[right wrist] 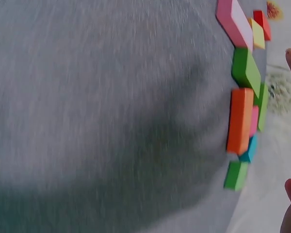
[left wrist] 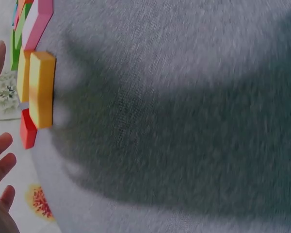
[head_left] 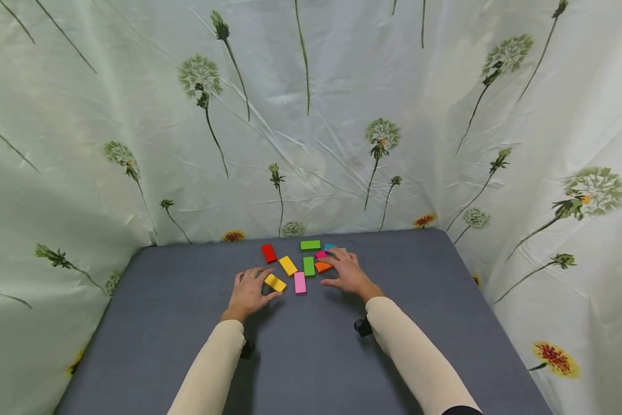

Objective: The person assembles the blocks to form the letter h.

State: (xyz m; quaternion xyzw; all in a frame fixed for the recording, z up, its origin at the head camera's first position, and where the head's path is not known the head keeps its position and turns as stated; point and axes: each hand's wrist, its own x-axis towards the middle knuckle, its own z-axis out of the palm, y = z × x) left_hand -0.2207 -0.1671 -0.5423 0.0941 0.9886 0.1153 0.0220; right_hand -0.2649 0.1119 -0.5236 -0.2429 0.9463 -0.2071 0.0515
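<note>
Several coloured blocks lie on a grey-covered table. My left hand [head_left: 247,293] is spread beside the nearer yellow block [head_left: 275,283], fingers at its far side and thumb at its near side, apart from it in the left wrist view. My right hand [head_left: 348,272] hovers with parted fingers by the orange block [head_left: 323,267], holding nothing. Between the hands are a pink block [head_left: 300,283], a green block [head_left: 309,266] and a second yellow block [head_left: 287,266]. A magenta block [head_left: 320,255] and a blue block [head_left: 329,246] are partly covered by the right hand.
A red block [head_left: 268,253] lies at the group's far left, another green block [head_left: 311,245] at the back. One more green block [right wrist: 235,175] shows in the right wrist view. Behind the grey table [head_left: 176,323] hangs a flower-patterned curtain [head_left: 331,190].
</note>
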